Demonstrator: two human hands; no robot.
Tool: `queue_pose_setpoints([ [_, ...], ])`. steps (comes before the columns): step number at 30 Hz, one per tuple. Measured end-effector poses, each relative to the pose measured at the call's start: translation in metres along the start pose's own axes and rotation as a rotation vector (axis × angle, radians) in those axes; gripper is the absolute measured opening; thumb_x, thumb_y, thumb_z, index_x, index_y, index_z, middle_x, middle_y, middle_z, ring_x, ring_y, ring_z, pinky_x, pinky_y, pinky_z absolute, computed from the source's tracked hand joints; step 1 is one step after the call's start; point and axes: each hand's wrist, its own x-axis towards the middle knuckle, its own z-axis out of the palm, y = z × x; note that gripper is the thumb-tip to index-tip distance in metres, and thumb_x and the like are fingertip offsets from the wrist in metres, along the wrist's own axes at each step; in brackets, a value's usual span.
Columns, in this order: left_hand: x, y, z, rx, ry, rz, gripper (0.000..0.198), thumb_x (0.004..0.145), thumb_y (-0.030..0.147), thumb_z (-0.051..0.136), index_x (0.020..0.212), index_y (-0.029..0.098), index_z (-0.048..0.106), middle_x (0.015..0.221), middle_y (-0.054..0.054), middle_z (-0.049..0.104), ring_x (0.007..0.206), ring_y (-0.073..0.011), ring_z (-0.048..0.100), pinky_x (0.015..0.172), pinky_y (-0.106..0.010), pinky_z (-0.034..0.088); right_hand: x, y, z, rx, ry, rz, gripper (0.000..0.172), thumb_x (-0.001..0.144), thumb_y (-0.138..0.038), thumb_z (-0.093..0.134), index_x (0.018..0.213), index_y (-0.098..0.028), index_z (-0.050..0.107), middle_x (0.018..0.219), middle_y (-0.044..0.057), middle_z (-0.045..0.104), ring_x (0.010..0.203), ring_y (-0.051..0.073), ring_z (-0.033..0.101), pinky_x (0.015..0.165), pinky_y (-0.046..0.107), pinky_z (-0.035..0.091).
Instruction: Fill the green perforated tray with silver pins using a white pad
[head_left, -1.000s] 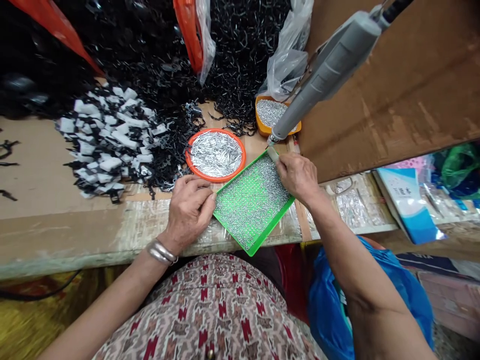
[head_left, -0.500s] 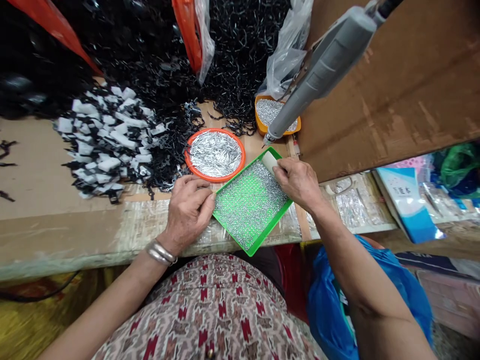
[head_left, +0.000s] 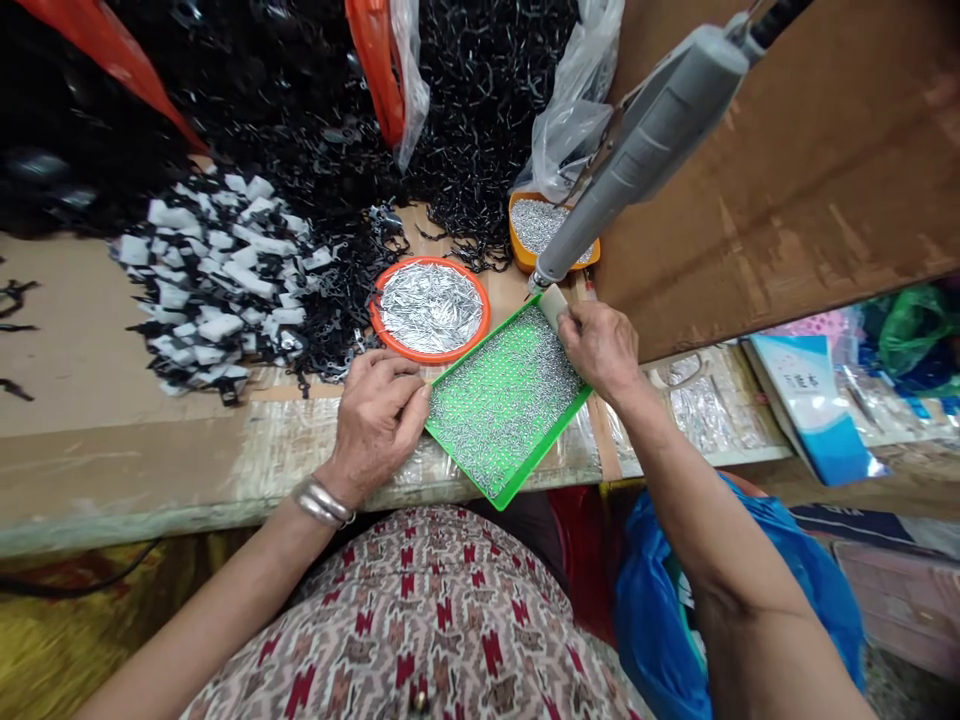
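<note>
A shallow green tray point(head_left: 546, 450) with a perforated-looking base sits tilted on the bench, strewn with small silver screw-like pieces point(head_left: 525, 375). My left hand point(head_left: 379, 420) pinches its left corner between thumb and fingers. In my right hand point(head_left: 600, 345) is an off-white block point(head_left: 553, 306), held at the tray's upper right corner; its lower end is hidden by my fingers. Just beyond the tray stands a round orange-red dish point(head_left: 429, 356) full of long silver pins. Above the far corner hangs the tip of a grey electric screwdriver point(head_left: 637, 160).
Behind is a yellow-orange tub point(head_left: 523, 258) of small silver pieces. Black plastic parts point(head_left: 480, 110) are heaped at the back, and black-and-white parts point(head_left: 217, 280) at left. A cardboard wall point(head_left: 787, 180) rises at right. A blue bag point(head_left: 645, 590) hangs below the bench edge.
My right hand and the white block have shifted slightly right and up, to the tray's far corner. The small pieces in the tray have spread differently. My left hand stays put.
</note>
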Motion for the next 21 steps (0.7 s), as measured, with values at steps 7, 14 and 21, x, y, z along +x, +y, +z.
queue_pose_setpoints([
  [7,0.001,0.001,0.000,-0.015,-0.011,-0.026,0.011,0.089,0.013,0.062,0.086,0.018,0.071,0.092,-0.010,0.075,0.090,-0.0252,0.066,0.093,-0.054,0.052,-0.037,-0.026,-0.006,0.239,-0.182,-0.236,0.030,0.095,-0.025,0.048,0.066,-0.021,0.043,0.071,0.000,0.049,0.068,0.014,0.045,0.067,0.031,0.031],
  [14,0.001,0.001,0.000,-0.024,-0.005,-0.033,0.011,0.089,0.014,0.062,0.085,0.018,0.071,0.090,-0.009,0.074,0.089,-0.0244,0.066,0.093,-0.052,0.052,-0.029,-0.016,0.000,0.251,-0.098,-0.014,0.028,0.091,-0.028,0.050,0.065,-0.021,0.043,0.066,0.000,0.050,0.062,0.013,0.042,0.060,0.031,0.027],
  [21,-0.001,-0.001,0.000,-0.017,-0.002,-0.021,0.009,0.090,0.013,0.063,0.086,0.017,0.071,0.092,-0.009,0.074,0.090,-0.0245,0.067,0.094,-0.052,0.052,-0.007,0.000,0.006,0.094,-0.044,-0.055,0.026,0.091,-0.025,0.051,0.065,-0.021,0.050,0.077,0.005,0.061,0.068,0.015,0.047,0.063,0.032,0.030],
])
